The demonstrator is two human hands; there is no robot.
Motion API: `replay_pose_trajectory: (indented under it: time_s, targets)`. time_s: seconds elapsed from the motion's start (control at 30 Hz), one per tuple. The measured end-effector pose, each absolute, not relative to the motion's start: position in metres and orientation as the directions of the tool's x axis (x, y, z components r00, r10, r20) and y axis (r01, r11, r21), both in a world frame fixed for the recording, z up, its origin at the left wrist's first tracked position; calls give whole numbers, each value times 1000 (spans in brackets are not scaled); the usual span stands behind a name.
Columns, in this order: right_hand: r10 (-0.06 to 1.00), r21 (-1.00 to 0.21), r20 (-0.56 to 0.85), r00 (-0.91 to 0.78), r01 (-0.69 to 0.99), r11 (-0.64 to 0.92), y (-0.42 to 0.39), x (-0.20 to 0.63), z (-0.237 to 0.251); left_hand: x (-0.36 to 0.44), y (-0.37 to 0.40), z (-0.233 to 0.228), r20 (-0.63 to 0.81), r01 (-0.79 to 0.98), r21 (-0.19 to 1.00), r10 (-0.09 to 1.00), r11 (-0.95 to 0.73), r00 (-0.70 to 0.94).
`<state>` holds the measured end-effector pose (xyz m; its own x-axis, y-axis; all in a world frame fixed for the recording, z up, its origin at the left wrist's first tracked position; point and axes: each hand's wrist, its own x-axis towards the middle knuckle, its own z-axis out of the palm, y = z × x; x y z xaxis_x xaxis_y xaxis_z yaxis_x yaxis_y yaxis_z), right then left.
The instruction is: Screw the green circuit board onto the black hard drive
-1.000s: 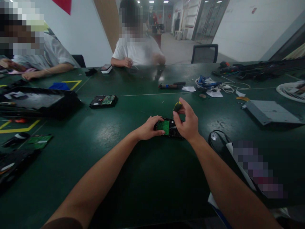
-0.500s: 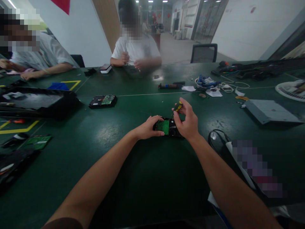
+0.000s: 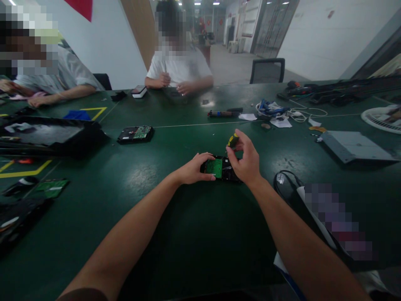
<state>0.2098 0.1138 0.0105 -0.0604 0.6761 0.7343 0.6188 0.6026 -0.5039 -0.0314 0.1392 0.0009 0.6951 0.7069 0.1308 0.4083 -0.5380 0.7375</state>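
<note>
At centre, the left hand (image 3: 194,169) grips a flat hard drive (image 3: 227,168) on the glossy tabletop (image 3: 175,209); the right hand (image 3: 246,159) pinches a rounded yellow-and-black screwdriver (image 3: 232,140).

1. Through the head camera I saw a dark green table (image 3: 163,238), marked with yellow lines (image 3: 28,172) on its left side.
2. Near the middle lay a black drive (image 3: 224,169) — its green board faced up.
3. Farther left I made out a second drive (image 3: 135,134), then a large black casing (image 3: 62,144) with a blue piece (image 3: 77,114) just behind.
4. Closer on that side I spotted a loose circuit board (image 3: 53,188).
5. Farther back lay a dark cylinder (image 3: 223,113), white paper (image 3: 248,117) and tangled white cable (image 3: 300,114).
6. To the right I had a flat grey box (image 3: 357,146) — a round white grille (image 3: 376,120) lay beyond it.
</note>
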Motion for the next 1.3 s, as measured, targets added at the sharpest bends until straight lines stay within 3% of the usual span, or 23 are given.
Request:
replay_pose_trajectory:
  time_s: [0.4,0.87,1.3]
  targets:
    - [656,-484,754,-41,640,597,118,214,9,-27,148,-4,167,431,679,697,-594,698]
    - [636,-454,771,-32,672,584,116,214,12,-27,148,-3,147,431,698,703,-572,695]
    - [725,-571,687,-47,582,579,113,212,10,-27,147,-3,142,435,702,710,-563,689]
